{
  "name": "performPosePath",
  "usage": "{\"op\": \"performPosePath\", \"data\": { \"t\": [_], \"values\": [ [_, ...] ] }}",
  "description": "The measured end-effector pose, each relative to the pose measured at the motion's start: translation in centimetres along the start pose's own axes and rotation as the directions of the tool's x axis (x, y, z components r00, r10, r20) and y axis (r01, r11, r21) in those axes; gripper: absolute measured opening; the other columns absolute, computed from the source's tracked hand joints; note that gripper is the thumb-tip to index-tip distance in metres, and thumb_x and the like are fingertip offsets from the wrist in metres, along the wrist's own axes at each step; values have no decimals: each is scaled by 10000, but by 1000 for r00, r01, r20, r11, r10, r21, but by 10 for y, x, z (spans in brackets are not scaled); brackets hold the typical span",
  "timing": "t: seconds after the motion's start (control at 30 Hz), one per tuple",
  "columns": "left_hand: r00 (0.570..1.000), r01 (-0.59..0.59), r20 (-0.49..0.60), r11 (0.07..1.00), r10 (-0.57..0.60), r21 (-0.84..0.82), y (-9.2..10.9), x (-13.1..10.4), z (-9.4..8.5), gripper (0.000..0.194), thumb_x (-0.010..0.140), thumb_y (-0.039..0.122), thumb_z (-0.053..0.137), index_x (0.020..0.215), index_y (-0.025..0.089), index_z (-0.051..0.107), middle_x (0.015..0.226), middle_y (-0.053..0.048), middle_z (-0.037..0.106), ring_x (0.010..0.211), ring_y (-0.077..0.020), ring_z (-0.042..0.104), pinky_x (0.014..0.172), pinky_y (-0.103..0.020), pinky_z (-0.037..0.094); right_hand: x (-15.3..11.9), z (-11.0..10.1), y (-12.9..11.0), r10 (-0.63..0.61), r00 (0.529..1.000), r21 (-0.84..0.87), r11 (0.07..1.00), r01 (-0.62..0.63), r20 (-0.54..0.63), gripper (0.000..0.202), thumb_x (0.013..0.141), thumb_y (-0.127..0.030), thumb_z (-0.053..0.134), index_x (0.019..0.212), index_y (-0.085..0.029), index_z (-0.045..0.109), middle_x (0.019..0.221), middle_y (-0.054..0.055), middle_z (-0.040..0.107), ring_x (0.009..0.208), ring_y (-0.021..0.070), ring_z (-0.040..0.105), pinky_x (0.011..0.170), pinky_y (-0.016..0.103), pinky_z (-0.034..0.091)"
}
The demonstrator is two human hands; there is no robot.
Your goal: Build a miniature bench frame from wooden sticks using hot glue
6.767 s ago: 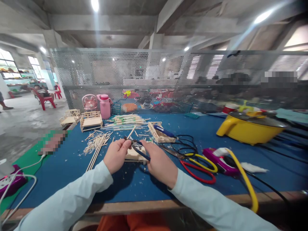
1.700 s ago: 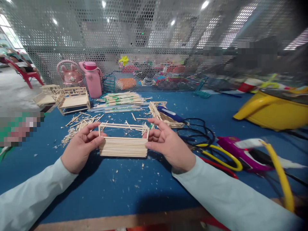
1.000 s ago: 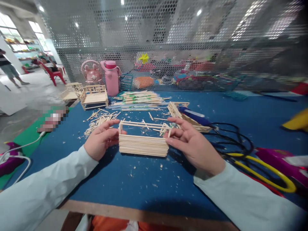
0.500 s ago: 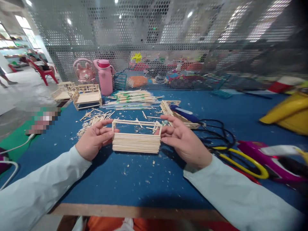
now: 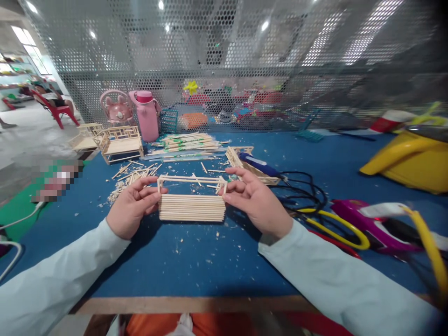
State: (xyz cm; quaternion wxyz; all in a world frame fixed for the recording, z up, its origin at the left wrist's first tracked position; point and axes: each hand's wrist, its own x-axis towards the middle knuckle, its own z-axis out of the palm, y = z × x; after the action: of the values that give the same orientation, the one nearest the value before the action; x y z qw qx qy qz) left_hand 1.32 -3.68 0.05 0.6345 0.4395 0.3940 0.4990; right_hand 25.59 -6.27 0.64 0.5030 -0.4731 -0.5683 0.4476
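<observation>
Between my two hands is a small stick frame [image 5: 192,208], made of pale wooden sticks laid side by side, with short posts and a double rail along its far side. My left hand [image 5: 132,205] pinches its left end, thumb near the corner post. At the right end, my right hand [image 5: 257,200] grips the other post between thumb and fingers, the index finger stretched out above. Beyond the hands lie loose stick pieces [image 5: 135,177]. A blue-handled tool [image 5: 259,164] rests on another stick piece [image 5: 235,155] behind my right hand.
Two finished-looking miniature stick benches [image 5: 122,142] stand at the back left, by a pink bottle [image 5: 147,116]. Bundled sticks [image 5: 191,142] lie at the back. On the right are black cables [image 5: 308,186], a magenta hot-glue-gun-like tool [image 5: 374,224] and a yellow container [image 5: 413,161].
The whole view has shifted slightly, with table items appearing further left. Both hands keep their hold on the stick frame, with little change in its pose.
</observation>
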Motion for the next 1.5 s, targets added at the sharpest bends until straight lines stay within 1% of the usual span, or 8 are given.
{"op": "performPosePath", "data": {
  "t": [0.27, 0.5, 0.7, 1.0, 1.1, 1.2, 1.37, 1.5],
  "values": [
    [975, -220, 49, 957, 215, 190, -3, 6, -7, 384, 594, 163, 713, 936, 158, 539, 710, 29, 588, 667, -81, 566, 629, -192, 463, 3, 0, -1, -60, 998, -12, 998, 60, -21, 556, 632, -232, 657, 1102, -219, 360, 722, -37, 585, 714, 131, 571, 733, 314, 432],
    [997, -73, 17, 997, 72, 27, 8, 2, 2, 400, 559, 156, 720, 903, 164, 516, 637, 50, 568, 526, -64, 538, 477, -170, 452, 4, 2, -9, 45, 998, 167, 985, -39, -35, 559, 610, -213, 675, 1083, -225, 376, 688, -66, 552, 532, 74, 500, 512, 220, 403],
    [958, 283, -31, 958, -285, -39, 9, -1, 6, 344, 567, 62, 656, 870, 152, 519, 584, 40, 559, 425, -38, 494, 423, -147, 459, 2, -4, -11, 362, 925, 261, 888, -379, 111, 482, 615, -120, 648, 1032, -204, 421, 636, -61, 522, 497, 68, 517, 443, 183, 421],
    [971, 216, 0, 876, -239, 432, 1, 7, 0, 284, 581, 139, 588, 845, 185, 495, 559, 53, 500, 448, -86, 472, 404, -201, 421, 5, -7, -2, 471, 868, 125, 863, -490, 157, 488, 617, -106, 656, 1024, -224, 414, 675, -58, 524, 538, 88, 559, 489, 229, 480],
    [980, -181, 74, 674, 185, 717, 3, 5, -2, 327, 561, 123, 586, 879, 183, 540, 692, 18, 520, 567, -116, 489, 549, -272, 460, 6, -6, -4, 466, 876, 111, 871, -479, 128, 527, 610, -97, 663, 1049, -228, 403, 678, -55, 528, 545, 94, 561, 501, 237, 483],
    [857, -466, 310, 359, 412, 809, 7, 1, 9, 322, 599, 62, 496, 892, 159, 588, 846, -51, 567, 799, -174, 522, 769, -321, 439, 6, -5, -6, 468, 877, 111, 871, -478, 107, 568, 598, -86, 669, 1067, -232, 384, 670, -58, 532, 540, 90, 554, 498, 224, 476],
    [836, -532, 525, 1, 160, 847, 4, 1, 47, 259, 760, 171, 401, 789, 133, 656, 823, -135, 627, 816, -257, 570, 736, -383, 442, 5, -3, -9, 468, 877, 112, 871, -479, 111, 591, 585, -80, 667, 1075, -224, 370, 648, -66, 532, 512, 73, 532, 472, 188, 455],
    [884, -465, 466, -36, 46, 885, -4, 7, 59, 363, 823, 236, 332, 751, 116, 666, 810, -187, 656, 759, -295, 613, 664, -393, 450, 7, -2, -7, 462, 880, 105, 875, -472, 107, 589, 591, -94, 652, 1091, -222, 369, 652, -64, 528, 520, 79, 537, 486, 200, 462]
  ]
}}
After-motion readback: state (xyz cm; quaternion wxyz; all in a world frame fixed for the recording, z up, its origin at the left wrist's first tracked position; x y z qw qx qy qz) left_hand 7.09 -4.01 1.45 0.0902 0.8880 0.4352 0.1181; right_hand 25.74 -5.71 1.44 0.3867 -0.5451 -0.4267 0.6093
